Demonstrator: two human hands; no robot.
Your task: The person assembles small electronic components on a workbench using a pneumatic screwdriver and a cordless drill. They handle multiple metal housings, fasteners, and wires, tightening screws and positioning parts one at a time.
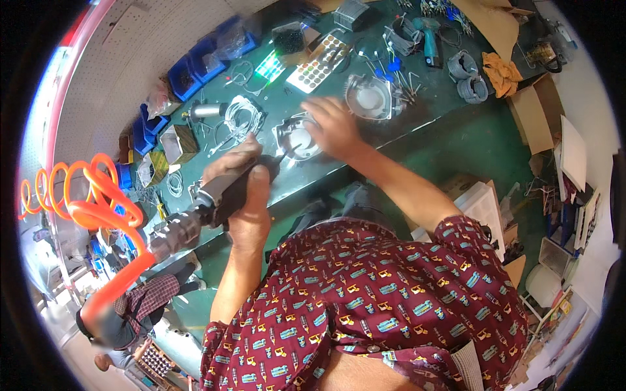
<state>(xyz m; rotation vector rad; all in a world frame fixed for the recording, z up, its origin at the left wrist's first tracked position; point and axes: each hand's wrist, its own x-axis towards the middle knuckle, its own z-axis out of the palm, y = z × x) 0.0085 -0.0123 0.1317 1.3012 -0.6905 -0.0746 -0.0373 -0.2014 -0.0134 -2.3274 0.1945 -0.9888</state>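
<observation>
My left hand (253, 195) is wrapped round a dark air tool (225, 197), which has a ribbed metal body and an orange coiled hose (107, 215) at its rear. The tool's thin bit points at a round silver metal housing (298, 140) on the bench near the front edge. Whether the bit touches the housing I cannot tell. My right hand (334, 129) grips the housing's right rim, its fingers slightly blurred. Just to the right lies a second, similar metal housing (370, 98). A coil of pale cable (243, 117) sits behind my left hand.
Blue bins (195, 70) line the left back of the green bench (411, 107). A sheet of round stickers (317, 65), a teal power tool (429, 42), grey ring parts (466, 75) and an orange cloth (501, 73) lie farther back. Another person (134, 309) is at lower left.
</observation>
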